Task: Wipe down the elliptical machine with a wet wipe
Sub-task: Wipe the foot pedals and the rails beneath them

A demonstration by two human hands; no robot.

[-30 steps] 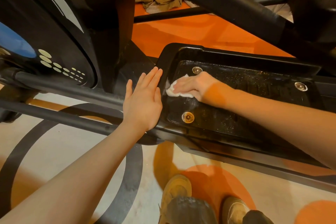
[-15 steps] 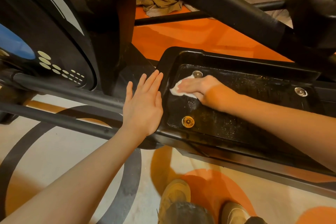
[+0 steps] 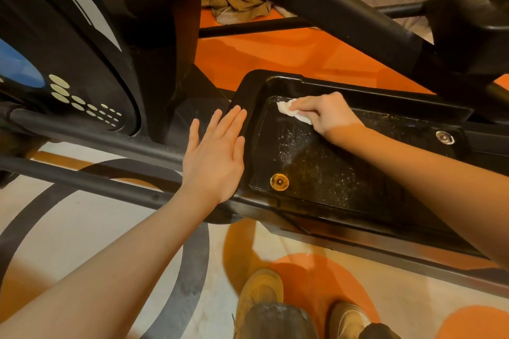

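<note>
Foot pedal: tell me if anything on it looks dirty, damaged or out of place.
The foot pedal is speckled with pale grit and smears across its middle, so it looks dirty. The right hand presses the wipe into its far front corner. No visible damage. A crumpled cloth lies on the floor beyond.

Most of the wet wipe (image 3: 292, 112) under curled fingers (image 3: 308, 107).
</note>
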